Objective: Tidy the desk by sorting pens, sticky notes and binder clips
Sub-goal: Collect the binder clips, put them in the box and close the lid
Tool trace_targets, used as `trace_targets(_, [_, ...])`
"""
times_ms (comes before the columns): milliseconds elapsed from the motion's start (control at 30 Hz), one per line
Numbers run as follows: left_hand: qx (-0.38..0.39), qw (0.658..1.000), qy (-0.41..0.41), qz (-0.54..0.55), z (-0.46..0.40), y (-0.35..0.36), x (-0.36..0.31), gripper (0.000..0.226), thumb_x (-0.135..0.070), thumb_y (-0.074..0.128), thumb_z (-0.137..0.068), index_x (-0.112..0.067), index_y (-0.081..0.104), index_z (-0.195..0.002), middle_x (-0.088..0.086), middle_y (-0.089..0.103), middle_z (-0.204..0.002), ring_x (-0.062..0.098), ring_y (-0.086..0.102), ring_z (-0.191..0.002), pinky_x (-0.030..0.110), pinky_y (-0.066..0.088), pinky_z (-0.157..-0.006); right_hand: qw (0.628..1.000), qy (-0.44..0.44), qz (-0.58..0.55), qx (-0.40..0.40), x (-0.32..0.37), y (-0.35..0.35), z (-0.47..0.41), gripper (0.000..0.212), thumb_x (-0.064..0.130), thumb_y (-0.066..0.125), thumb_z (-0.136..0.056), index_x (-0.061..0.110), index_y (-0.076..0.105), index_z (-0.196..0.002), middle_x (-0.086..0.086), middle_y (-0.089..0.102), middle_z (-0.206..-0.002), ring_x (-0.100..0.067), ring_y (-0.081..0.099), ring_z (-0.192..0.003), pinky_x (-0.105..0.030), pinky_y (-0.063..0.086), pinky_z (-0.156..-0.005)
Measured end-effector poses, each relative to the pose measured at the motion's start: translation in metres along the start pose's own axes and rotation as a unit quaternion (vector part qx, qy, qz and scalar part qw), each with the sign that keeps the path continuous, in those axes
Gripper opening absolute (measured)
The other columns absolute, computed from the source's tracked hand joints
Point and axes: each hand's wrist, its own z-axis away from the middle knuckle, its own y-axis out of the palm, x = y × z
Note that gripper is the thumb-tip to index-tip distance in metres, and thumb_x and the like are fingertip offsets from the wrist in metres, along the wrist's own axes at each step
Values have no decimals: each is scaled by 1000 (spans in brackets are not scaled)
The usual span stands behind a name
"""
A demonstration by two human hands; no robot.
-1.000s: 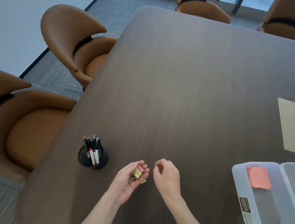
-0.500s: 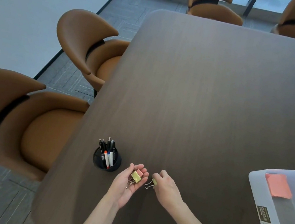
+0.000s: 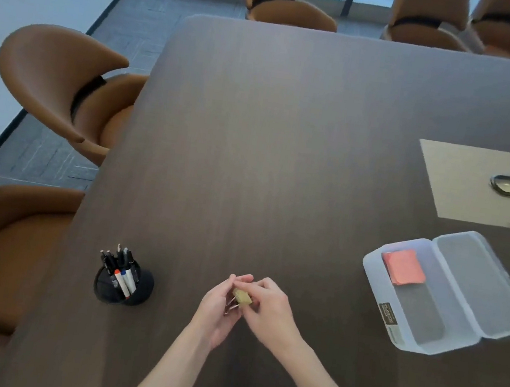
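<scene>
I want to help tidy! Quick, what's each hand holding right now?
Left hand: cupped palm-up, holding binder clips.
Right hand: fingers curled onto the same clips, pinching one.

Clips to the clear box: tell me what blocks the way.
Nothing visible does. Both hands, left hand and right hand, hold the clips together; bare table lies between them and the open box, which holds only a sticky pad at its far end.
</scene>
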Motion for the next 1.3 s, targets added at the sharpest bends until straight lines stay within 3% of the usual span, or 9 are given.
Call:
trace_targets(200, [46, 998, -7, -43, -1, 60, 34, 32, -16, 46, -104, 4, 71, -113, 16, 73, -106, 22, 71, -92, 33, 57, -78, 994, 46, -3, -102, -28, -45, 23, 42, 16, 65, -86, 29, 63, -126, 9, 63, -104, -6, 61, -94, -23, 51, -87])
trace_targets(367, [77, 993, -9, -90, -4, 109, 63, 31, -14, 43, -106, -1, 66, -121, 18, 71, -117, 24, 69, -93, 32, 55, -79, 977, 109, -29, -184, -52, -81, 49, 23, 22, 69, -86, 29, 73, -108, 8, 63, -92, -4, 59, -79, -14, 45, -76])
trace_targets(467, [103, 986, -13, -133, -5, 144, 83, 27, -11, 44, -105, -4, 66, -119, 14, 73, -112, 21, 71, -87, 28, 57, -70, 958, 156, -62, -234, -68, -104, 67, 20, 21, 69, -86, 31, 73, -102, 7, 62, -91, -6, 61, -81, -18, 46, -77])
trace_targets(600, [140, 973, -13, -181, -9, 190, 111, 22, -8, 51, -102, -5, 69, -113, 12, 75, -104, 21, 71, -84, 32, 52, -77, 924, 203, -111, -305, -89, -139, 83, 12, 19, 70, -86, 29, 71, -94, 8, 65, -93, -4, 60, -86, -9, 40, -73])
trace_targets(700, [169, 967, -6, -192, -13, 226, 130, 19, -6, 54, -100, -4, 70, -112, 14, 75, -104, 23, 73, -87, 36, 53, -82, 881, 243, -201, -352, -107, -167, 90, 8, 20, 71, -85, 27, 71, -90, 13, 66, -89, -6, 63, -88, -12, 46, -73])
trace_targets(833, [192, 957, -2, -219, -20, 269, 144, 20, -2, 54, -99, -3, 66, -115, 14, 76, -103, 24, 73, -84, 30, 57, -66, 808, 282, -366, -366, -130, -196, 92, 9, 19, 74, -84, 26, 71, -88, 4, 76, -87, -13, 74, -79, -38, 61, -80])
trace_targets(933, [198, 941, 4, -274, -34, 294, 154, 20, -1, 55, -99, -2, 67, -115, 15, 75, -104, 25, 72, -93, 27, 58, -67, 779, 302, -407, -370, -144, -220, 91, 10, 16, 74, -86, 18, 68, -93, -1, 76, -89, -13, 75, -74, -29, 62, -73])
trace_targets(1133, [170, 889, 62, -420, -69, 324, 171, 16, -4, 56, -98, -5, 72, -100, 9, 73, -89, 22, 71, -79, 24, 56, -61, 750, 340, -457, -336, -173, -247, 75, 17, 17, 72, -89, 10, 63, -102, -10, 73, -100, -17, 64, -70, -30, 55, -73])
trace_targets(1300, [155, 853, 61, -495, -98, 335, 178, 16, -6, 56, -96, -10, 71, -99, 14, 73, -95, 25, 72, -85, 40, 61, -79, 749, 357, -472, -298, -195, -260, 65, 27, 15, 73, -87, 2, 62, -109, -12, 71, -93, -16, 58, -64, -27, 52, -70])
